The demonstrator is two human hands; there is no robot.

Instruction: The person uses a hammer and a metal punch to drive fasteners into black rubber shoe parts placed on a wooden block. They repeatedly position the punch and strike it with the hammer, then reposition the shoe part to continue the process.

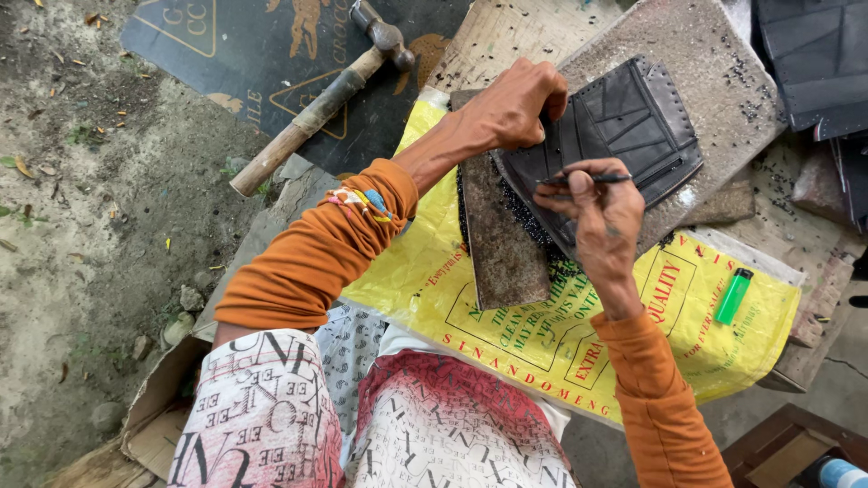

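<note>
On the far stone slab (714, 81), a flat dark stitched leather panel (624, 126) lies pinned by the left hand (515, 104), fingers curled shut on its left edge. The right hand (601, 212) pinches a thin dark awl (588, 179) above its near edge. Looks light, stiff but bendable; best gripped at the edges.

Open yellow sack (470, 298) near lighter (733, 295); hammer (316, 104) blocks left, dark sheets (818, 63) crowd right.

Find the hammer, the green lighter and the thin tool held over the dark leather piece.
hammer (312, 116), head view, on the middle of its wooden handle.
green lighter (733, 295), head view, on the middle of its body.
thin tool (604, 179), head view, on its shaft past the right hand (604, 217).
</note>
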